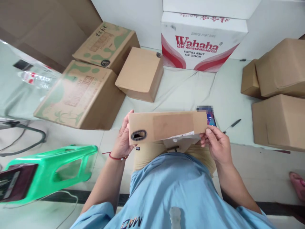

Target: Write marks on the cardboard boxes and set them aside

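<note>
Our left hand (pixel 122 135) and right hand (pixel 218 143) clamp one cardboard box (pixel 172 125), an end each! We count one phone (pixel 211 119), one green stool (pixel 45 170), one Wahaha carton (pixel 202 44).

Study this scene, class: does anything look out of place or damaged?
The held cardboard box has a rough black ring at its left end, odd against the brown; whether it's damage is unclear. Beyond, the pale cloth is creased rather than flat.

Light-blue shirt (pixel 176 187), lettering (pixel 132 223); red bracelet (pixel 116 158); tan trousers (pixel 149 156).
</note>
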`<control>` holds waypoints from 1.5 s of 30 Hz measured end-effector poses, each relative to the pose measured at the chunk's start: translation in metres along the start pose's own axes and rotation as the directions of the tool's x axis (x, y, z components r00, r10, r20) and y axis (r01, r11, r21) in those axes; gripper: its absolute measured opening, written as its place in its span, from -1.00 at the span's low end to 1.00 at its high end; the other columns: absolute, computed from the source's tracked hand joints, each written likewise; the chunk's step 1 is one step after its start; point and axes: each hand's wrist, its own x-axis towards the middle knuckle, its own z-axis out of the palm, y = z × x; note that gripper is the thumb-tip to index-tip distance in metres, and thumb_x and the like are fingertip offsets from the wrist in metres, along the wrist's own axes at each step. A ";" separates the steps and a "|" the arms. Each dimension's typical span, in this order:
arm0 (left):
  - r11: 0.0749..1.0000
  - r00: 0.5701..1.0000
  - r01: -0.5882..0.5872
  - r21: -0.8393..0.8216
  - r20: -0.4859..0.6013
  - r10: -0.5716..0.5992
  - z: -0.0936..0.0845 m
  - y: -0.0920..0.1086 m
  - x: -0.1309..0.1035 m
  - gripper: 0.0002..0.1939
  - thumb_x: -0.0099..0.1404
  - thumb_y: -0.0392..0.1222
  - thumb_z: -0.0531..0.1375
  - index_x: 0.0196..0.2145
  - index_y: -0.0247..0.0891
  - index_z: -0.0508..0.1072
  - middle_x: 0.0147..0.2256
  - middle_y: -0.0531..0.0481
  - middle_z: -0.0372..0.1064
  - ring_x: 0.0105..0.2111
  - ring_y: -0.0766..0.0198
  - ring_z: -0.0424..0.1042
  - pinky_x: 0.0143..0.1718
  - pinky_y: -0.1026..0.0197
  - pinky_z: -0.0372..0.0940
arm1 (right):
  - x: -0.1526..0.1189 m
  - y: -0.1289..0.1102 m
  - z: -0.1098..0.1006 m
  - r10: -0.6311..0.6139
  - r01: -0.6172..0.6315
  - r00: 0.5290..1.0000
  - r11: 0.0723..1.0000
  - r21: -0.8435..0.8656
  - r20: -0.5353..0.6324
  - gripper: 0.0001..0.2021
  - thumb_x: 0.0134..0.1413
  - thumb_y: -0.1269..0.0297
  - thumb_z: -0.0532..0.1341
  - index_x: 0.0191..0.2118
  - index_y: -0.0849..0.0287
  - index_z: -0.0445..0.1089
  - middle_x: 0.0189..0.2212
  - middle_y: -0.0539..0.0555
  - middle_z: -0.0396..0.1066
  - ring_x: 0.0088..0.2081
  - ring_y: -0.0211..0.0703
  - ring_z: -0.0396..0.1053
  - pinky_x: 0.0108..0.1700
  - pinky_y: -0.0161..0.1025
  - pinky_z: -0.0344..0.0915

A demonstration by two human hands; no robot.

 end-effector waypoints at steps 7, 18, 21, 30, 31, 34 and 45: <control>0.991 0.992 0.123 -0.047 0.045 -0.121 -0.009 -0.007 0.001 -0.29 0.18 0.13 0.58 0.19 -0.08 0.49 -0.39 0.07 0.59 -0.73 0.37 0.34 -0.86 0.43 -0.10 | -0.001 -0.002 0.005 -0.018 0.018 1.000 1.000 0.011 0.001 -0.68 0.27 -0.04 0.45 -0.09 0.08 0.51 -0.45 -0.06 0.52 -0.56 -0.28 0.41 -0.55 -0.33 0.39; 0.999 0.996 0.048 0.004 0.077 -0.048 0.013 0.014 -0.016 -0.39 0.23 0.17 0.55 0.12 -0.07 0.52 -0.50 0.16 0.49 -0.77 0.43 0.29 -0.85 0.48 -0.04 | 0.006 0.009 0.002 -0.051 0.037 0.990 0.994 -0.104 -0.134 -0.69 0.26 -0.03 0.42 -0.11 0.09 0.55 -0.32 -0.01 0.48 -0.41 -0.28 0.35 -0.46 -0.35 0.39; 0.998 0.988 -0.009 0.056 0.155 0.001 0.026 0.029 -0.032 -0.47 0.32 0.16 0.50 0.13 -0.02 0.51 -0.59 0.25 0.37 -0.79 0.42 0.28 -0.81 0.48 0.14 | 0.010 0.014 -0.001 -0.069 0.054 0.986 0.993 -0.101 -0.150 -0.68 0.21 -0.04 0.43 -0.11 0.09 0.55 -0.26 0.01 0.46 -0.30 -0.22 0.39 -0.37 -0.31 0.48; 0.996 0.983 0.081 0.037 0.165 -0.086 0.043 0.043 -0.033 -0.51 0.34 0.20 0.47 0.06 -0.04 0.47 -0.59 0.24 0.39 -0.82 0.43 0.23 -0.88 0.51 -0.05 | 0.005 0.013 -0.001 -0.114 0.101 0.983 0.990 -0.094 -0.145 -0.67 0.23 0.05 0.42 0.04 0.05 0.56 -0.30 -0.05 0.46 -0.52 -0.35 0.27 -0.51 -0.34 0.30; 0.994 0.987 0.101 0.030 0.122 -0.104 0.042 0.041 -0.030 -0.50 0.31 0.19 0.49 0.03 -0.07 0.47 -0.59 0.24 0.38 -0.83 0.44 0.21 -0.88 0.51 -0.07 | 0.003 0.011 -0.002 -0.139 0.122 0.979 0.985 -0.121 -0.146 -0.64 0.25 0.05 0.42 0.09 0.04 0.57 -0.30 -0.04 0.47 -0.51 -0.34 0.27 -0.50 -0.32 0.32; 0.979 0.981 0.196 0.060 -0.008 -0.196 0.038 0.031 -0.020 -0.54 0.22 0.13 0.50 -0.16 -0.19 0.46 -0.61 0.19 0.36 -0.81 0.44 0.20 -0.86 0.50 -0.13 | -0.005 0.007 -0.003 -0.209 0.181 0.971 0.960 -0.215 -0.114 -0.59 0.29 0.02 0.40 0.15 0.07 0.59 -0.27 0.02 0.51 -0.46 -0.28 0.34 -0.44 -0.27 0.40; 0.949 0.958 0.281 0.144 -0.105 -0.268 0.015 0.031 -0.007 0.06 0.13 0.82 0.09 0.09 -0.21 0.51 -0.31 -0.14 0.58 -0.58 0.12 0.55 -0.74 0.24 0.34 | -0.033 -0.003 0.018 -0.286 0.354 0.926 0.883 -0.307 0.246 -0.58 0.45 0.14 0.29 0.32 0.09 0.48 -0.09 0.15 0.57 -0.20 -0.13 0.58 -0.18 -0.22 0.61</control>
